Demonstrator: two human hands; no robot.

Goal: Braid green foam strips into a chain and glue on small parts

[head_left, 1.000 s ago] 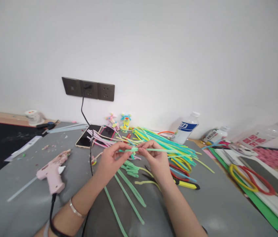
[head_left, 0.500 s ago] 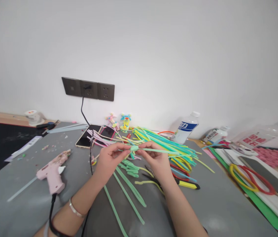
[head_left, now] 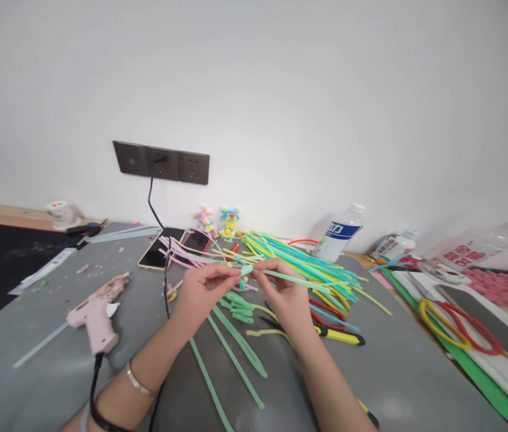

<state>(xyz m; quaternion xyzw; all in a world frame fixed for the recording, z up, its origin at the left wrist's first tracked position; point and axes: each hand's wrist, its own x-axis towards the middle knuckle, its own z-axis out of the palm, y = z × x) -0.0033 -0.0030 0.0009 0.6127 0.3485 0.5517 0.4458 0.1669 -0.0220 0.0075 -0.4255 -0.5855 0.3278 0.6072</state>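
Because the right forearm covers part of a yellow-and-black object, its kind is unclear; beyond, the left hand and right hand, nearly closed, pinch a partly hidden, coiled green pipe cleaner above the desk.

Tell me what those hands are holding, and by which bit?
A pale green fuzzy stem, pinched at its small bunched part by the left hand and right hand; a straight length sticks out rightward.

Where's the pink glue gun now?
Head view, left side: the pink glue gun lies on the grey tabletop, left of the left hand and nearer the camera than the gold-edged phone.
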